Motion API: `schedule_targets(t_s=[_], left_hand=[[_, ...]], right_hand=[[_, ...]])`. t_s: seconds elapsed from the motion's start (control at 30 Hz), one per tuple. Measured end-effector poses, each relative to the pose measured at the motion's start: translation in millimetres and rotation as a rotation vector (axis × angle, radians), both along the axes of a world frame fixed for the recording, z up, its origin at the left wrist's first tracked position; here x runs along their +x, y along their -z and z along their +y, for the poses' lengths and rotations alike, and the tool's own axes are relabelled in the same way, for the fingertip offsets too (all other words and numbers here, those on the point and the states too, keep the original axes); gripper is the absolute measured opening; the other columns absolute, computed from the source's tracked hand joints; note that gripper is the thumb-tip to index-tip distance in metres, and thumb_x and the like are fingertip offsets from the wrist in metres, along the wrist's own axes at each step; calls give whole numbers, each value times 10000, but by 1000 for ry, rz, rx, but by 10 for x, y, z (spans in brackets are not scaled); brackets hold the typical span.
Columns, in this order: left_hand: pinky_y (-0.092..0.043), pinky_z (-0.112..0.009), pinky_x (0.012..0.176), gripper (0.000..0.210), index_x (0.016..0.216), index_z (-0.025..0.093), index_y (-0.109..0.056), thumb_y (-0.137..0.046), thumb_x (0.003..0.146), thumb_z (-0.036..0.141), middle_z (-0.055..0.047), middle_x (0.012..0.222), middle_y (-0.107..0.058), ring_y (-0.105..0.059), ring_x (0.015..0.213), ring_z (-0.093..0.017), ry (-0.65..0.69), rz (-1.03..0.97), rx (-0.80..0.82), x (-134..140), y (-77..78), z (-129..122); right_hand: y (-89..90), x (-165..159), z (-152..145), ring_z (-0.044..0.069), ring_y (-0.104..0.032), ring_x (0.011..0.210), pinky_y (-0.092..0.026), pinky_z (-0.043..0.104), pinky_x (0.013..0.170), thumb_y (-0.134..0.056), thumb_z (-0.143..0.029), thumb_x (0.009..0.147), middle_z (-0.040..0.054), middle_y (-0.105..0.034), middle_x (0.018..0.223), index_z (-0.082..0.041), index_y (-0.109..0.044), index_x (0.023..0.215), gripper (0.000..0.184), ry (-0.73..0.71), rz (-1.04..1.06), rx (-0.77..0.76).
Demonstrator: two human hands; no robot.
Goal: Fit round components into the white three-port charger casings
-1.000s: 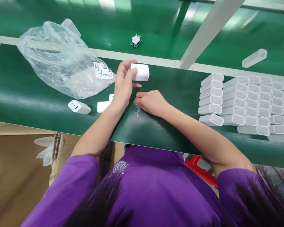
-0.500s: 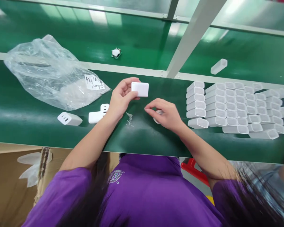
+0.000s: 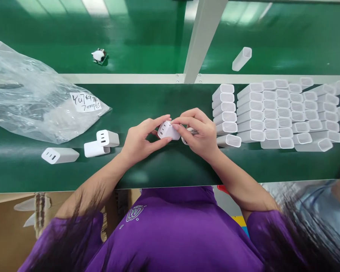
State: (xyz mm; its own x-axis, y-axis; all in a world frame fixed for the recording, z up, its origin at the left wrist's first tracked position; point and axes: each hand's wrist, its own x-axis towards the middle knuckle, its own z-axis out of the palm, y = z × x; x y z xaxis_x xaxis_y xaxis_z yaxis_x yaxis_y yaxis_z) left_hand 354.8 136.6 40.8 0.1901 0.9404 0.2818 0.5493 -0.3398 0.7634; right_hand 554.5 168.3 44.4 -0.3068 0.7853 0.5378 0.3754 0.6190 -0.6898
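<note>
- The left hand (image 3: 140,141) grips a small white charger (image 3: 167,130) between thumb and fingers, over the middle of the green belt (image 3: 158,170), and the end with the ports is turned up toward the camera.
- The right hand (image 3: 200,134) meets the charger from 3 o'clock; its fingertips (image 3: 176,126) pinch closed at the charger's upper edge. What is between them is too small to see, and a small white part shows under this hand.
- At 3 o'clock of the hands, just beside the right hand, lie rows of empty white shells (image 3: 274,113), packed close together with their open ends facing right.
- One single shell (image 3: 241,59) lies apart at 1 o'clock, beyond the white rail (image 3: 130,78).
- At 9 o'clock three finished chargers (image 3: 82,148) lie on the belt, two of them touching.
- At 10 o'clock lies a clear plastic bag (image 3: 31,102) with a handwritten paper label (image 3: 85,102).
- At 11 o'clock, on the far belt, a small circuit board (image 3: 99,56) lies alone.
</note>
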Motion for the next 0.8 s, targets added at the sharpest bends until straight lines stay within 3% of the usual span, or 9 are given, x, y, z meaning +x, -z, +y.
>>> schedule_targets(t_s=[0.33, 0.53, 0.8], left_hand=[[-563, -284, 698, 466, 1284, 317, -663, -706, 868, 523, -14, 964, -762, -660, 700, -144, 27, 99, 192, -12, -22, 26], [-555, -327, 735, 486, 1265, 328, -665, -685, 857, 591, -22, 947, -760, -670, 752, -178, 7, 195, 197, -28, -12, 25], [-550, -346, 791, 516, 1264, 280, -660, -690, 855, 591, -63, 999, -755, -691, 842, -203, 34, 225, 255, -49, 50, 40]], right_hand=[[29, 18, -31, 150, -644, 788, -523, 265, 663, -548, -326, 1005, 41, -684, 895, -248, -765, 979, 231, 29, -82, 46], [73, 7, -53, 164, -653, 819, -532, 277, 661, -505, -346, 1022, 55, -683, 931, -256, -753, 1025, 264, 8, -113, 17], [68, 11, -65, 104, -631, 684, -489, 219, 555, -525, -247, 1000, 30, -696, 867, -240, -763, 1014, 238, -6, -190, 185]])
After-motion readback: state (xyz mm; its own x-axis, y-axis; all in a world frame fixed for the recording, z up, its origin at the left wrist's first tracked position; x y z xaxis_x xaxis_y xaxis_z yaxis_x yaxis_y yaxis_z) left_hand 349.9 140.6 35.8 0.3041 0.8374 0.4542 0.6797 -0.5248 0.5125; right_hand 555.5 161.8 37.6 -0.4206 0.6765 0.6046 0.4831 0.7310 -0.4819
